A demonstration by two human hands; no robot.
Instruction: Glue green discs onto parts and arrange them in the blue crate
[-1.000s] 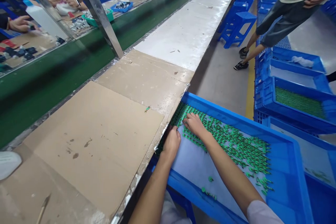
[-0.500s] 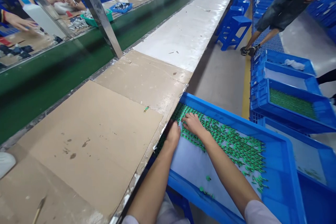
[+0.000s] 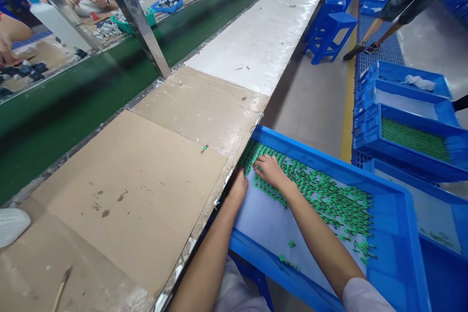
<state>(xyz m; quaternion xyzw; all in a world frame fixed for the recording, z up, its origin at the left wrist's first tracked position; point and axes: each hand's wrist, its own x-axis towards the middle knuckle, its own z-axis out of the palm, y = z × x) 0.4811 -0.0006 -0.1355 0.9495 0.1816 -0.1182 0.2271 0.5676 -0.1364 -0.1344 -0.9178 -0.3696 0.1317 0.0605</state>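
A blue plastic tray [image 3: 398,234] sits by the workbench edge, with several small green parts [image 3: 329,200] spread across its pale floor. My right hand [image 3: 269,169] lies on the green parts at the tray's far left corner, fingers curled over them. My left hand [image 3: 238,189] reaches down at the tray's left wall beside the bench edge; its fingers are hidden. One loose green part [image 3: 204,149] lies on the brown cardboard sheet [image 3: 139,195] on the bench.
A green conveyor belt [image 3: 73,107] runs along the bench's far side, with other people's hands working beyond it. More blue trays [image 3: 409,131] are stacked at right. A blue stool [image 3: 331,31] and a walking person [image 3: 398,5] are in the aisle.
My left hand has slid forward and down along the tray's left wall. My right hand has stayed on the green parts. The person in the aisle has walked farther away.
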